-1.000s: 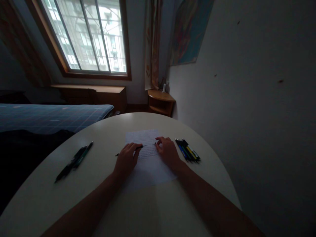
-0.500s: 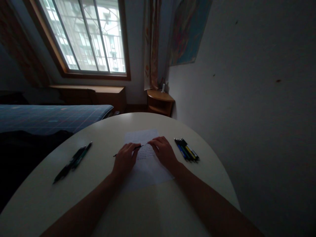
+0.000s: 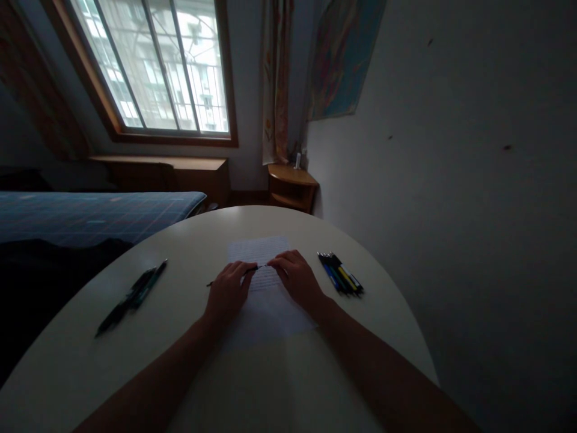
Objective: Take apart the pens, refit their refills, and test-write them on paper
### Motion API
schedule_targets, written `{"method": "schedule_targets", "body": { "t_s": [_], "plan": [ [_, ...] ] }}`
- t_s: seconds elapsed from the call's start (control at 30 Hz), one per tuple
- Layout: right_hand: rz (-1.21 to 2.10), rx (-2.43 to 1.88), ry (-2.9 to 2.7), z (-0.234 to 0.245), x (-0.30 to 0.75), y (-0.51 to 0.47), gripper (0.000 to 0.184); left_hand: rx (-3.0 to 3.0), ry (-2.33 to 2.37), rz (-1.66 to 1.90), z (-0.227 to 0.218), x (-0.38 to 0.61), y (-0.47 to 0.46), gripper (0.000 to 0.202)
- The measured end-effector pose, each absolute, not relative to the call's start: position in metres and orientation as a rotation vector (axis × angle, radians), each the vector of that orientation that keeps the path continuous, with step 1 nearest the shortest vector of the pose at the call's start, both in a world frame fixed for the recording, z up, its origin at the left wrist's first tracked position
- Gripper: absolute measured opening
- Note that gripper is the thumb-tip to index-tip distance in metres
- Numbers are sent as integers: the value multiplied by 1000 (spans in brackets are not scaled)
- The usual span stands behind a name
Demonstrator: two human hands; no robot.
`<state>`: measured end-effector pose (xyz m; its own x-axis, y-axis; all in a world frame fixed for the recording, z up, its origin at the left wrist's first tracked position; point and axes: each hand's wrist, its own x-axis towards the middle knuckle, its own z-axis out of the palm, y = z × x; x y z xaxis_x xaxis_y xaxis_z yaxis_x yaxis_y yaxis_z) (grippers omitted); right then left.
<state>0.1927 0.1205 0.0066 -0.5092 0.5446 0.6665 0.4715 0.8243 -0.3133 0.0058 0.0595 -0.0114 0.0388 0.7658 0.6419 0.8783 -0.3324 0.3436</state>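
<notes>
My left hand (image 3: 226, 291) is closed around a dark pen (image 3: 250, 269), whose back end pokes out past the knuckles to the left. At the pen's front end, a thin light piece (image 3: 262, 266) lies between the two hands. Fingertips of my right hand (image 3: 297, 278) pinch the far end of that piece; whether it is joined to the pen is too small to tell. Beneath both hands lies a sheet of paper (image 3: 270, 319) with printed or written lines on its upper part.
Several pens (image 3: 341, 274) lie side by side to the right of the paper. A few dark pens (image 3: 133, 296) lie at the left. The round white table (image 3: 252, 219) borders a bed (image 3: 99, 213) on the left and a wall (image 3: 433, 198) on the right.
My right fingertips have shifted slightly left, nearer the pen's front end. The left hand keeps its hold, and the pens on the table stay put.
</notes>
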Motion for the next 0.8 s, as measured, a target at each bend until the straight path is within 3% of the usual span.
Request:
{"method": "schedule_targets", "body": {
  "t_s": [0.8],
  "plan": [
    [127, -704, -2234, 5, 192, 120, 14, -2213, -1720, -1167, -13, 5, 58, 16]
  ]
}}
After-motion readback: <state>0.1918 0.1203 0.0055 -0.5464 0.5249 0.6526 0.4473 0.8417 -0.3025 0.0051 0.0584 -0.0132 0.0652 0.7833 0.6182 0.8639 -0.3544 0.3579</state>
